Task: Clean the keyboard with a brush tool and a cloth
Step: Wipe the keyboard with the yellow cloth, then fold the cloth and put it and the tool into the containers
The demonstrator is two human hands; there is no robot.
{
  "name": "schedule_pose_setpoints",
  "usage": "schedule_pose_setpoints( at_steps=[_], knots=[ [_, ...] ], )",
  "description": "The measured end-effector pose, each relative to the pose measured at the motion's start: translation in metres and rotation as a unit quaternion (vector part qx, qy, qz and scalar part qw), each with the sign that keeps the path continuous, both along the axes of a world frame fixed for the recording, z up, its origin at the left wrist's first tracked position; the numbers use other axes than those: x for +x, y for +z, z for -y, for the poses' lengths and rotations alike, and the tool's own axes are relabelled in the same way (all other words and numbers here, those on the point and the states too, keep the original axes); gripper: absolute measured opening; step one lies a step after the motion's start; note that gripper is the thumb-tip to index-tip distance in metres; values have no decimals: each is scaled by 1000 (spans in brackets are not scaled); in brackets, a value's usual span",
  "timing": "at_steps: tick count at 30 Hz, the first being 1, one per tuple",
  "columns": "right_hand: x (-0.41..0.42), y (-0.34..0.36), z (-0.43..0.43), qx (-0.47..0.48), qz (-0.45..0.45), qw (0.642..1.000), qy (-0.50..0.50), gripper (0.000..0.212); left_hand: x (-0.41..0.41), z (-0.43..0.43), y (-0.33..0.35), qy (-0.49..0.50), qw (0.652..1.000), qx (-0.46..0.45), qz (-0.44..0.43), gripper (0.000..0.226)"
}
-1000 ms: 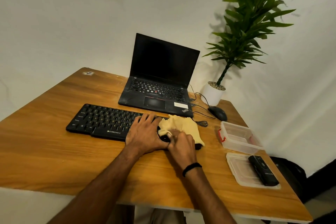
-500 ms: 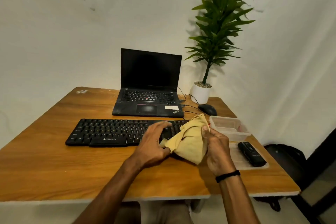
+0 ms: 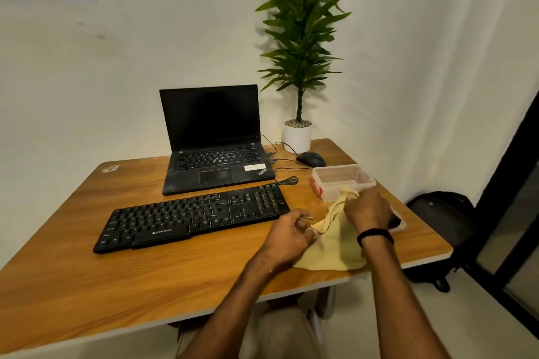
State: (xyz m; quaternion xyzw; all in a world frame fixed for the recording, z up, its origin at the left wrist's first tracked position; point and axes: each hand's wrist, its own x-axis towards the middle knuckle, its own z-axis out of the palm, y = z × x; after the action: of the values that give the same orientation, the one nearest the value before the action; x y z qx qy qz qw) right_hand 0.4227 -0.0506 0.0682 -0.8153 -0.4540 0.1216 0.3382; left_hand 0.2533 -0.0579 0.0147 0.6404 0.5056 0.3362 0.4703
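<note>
I am looking at a small office corner: a wooden worktop [image 3: 87,285] carrying an open laptop [image 3: 213,137], a keyboard [image 3: 189,218], a mouse [image 3: 310,159], a potted plant [image 3: 297,67] by plain walls, a backpack [image 3: 440,218] on the floor.

Flat black keyboard [image 3: 192,217], crumpled yellow cloth [image 3: 335,248] just beside its right end.

bare table [image 3: 87,285] left and front of keyboard [image 3: 192,217], laptop [image 3: 215,154] behind it, container [image 3: 342,181] on the right
</note>
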Motion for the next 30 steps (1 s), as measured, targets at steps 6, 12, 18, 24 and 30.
schedule_pose_setpoints(
  at_steps=[6, 12, 18, 24, 30],
  knots=[
    [-48, -26, 2, 42, 107, 993, 17, 54, -20, 1, 9, 30, 980, 92, -172, 28],
    [-116, -42, -8, 62, 30, 974, 217, 42, -130, -13, 3, 298, 889, 156, -310, 67],
    [-138, -51, -32, -25, 106, 953, 281, 70, -258, -8, -12, 455, 838, -56, -295, 127],
    [-131, -53, -53, -38, 148, 963, 222, 38, -254, -8, -34, 443, 850, 27, -283, 127],
    [-112, -50, -76, -46, 147, 971, 181, 28, -234, -21, -40, 414, 873, 94, -240, 120]
  ],
)
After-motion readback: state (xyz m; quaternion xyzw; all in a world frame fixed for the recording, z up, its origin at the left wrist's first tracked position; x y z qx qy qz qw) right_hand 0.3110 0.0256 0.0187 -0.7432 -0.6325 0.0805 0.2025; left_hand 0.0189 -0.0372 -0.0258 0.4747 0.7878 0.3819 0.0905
